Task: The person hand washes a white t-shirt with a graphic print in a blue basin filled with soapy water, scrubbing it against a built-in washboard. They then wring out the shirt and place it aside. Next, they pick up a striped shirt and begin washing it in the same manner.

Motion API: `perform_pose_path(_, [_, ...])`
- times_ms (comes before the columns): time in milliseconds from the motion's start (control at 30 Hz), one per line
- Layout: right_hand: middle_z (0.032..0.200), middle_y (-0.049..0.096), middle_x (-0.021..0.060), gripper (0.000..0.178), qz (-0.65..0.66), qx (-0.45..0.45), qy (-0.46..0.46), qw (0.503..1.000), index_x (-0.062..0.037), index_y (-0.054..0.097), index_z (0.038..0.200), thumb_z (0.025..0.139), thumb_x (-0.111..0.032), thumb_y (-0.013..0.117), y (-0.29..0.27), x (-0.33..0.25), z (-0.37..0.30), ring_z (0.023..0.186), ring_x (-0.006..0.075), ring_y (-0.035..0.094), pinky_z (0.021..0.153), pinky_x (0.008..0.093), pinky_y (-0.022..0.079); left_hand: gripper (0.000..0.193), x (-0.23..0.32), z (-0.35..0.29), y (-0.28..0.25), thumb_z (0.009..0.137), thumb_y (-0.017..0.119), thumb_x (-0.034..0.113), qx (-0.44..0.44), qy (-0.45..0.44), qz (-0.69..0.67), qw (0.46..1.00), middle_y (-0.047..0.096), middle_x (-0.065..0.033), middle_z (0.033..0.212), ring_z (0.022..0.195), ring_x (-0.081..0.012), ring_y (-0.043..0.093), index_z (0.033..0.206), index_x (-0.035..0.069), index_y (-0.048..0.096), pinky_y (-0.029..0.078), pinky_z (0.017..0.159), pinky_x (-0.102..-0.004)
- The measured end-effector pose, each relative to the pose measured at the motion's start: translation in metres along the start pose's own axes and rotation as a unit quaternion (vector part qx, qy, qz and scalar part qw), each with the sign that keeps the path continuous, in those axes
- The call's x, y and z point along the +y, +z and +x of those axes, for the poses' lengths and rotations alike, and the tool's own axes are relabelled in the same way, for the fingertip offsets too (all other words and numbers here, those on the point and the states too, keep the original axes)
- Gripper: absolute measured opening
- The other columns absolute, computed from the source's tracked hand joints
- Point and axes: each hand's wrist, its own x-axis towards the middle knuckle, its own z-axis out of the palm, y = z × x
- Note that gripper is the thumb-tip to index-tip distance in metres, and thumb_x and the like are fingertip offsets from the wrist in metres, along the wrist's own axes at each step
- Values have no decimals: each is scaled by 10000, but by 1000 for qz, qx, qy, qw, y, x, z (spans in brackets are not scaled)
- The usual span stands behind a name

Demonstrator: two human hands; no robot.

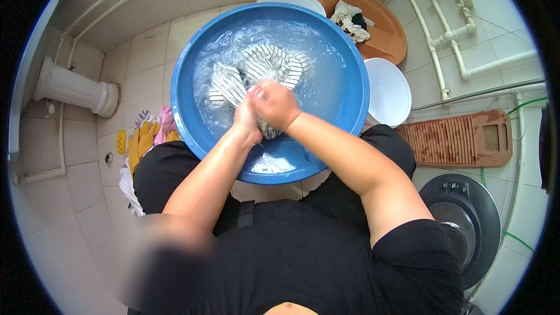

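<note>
A white garment with dark stripes (265,61) lies partly in the soapy water of a big blue basin (182,90). My left hand (247,118) and my right hand (275,104) meet over the near middle of the basin, both closed on the bunched cloth. Some of the cloth hangs below my hands, and the rest spreads beyond them in the water. Where the hands press together, the fingers are partly hidden.
A brown tub (382,29) with wet clothes (351,20) stands at far right. Beside the blue basin are a white basin (388,90), a brown washboard (458,138) and a dark round lidded appliance (464,221). Coloured clothes (146,137) lie at left. White pipes (429,29) line the walls.
</note>
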Motion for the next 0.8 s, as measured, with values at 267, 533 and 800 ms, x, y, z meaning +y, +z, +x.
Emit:
perform_pose_path(267, [955,591,167,400,2,-114,173,978,-63,587,950,833,-430,481,-36,107,35,914,310,561,778,386,431,371,76,0,-4,879,396,305,-161,157,-106,969,586,-109,1038,904,-227,588,1070,7,509,456,833,-354])
perform_pose_path(533, [1080,578,97,359,-295,-293,112,903,-113,617,973,807,-404,490,-32,68,25,994,332,519,845,399,414,440,41,28,-26,648,625,128,159,600,613,490,550,-184,1029,972,-326,525,1074,73,529,391,872,-408])
perform_pose_path(800, [800,578,-7,312,146,-381,271,872,-48,609,899,767,-329,634,-85,10,62,748,61,499,679,196,393,186,52,2,-13,625,670,164,-61,403,781,473,608,-112,695,679,-261,596,778,74,615,472,648,-379])
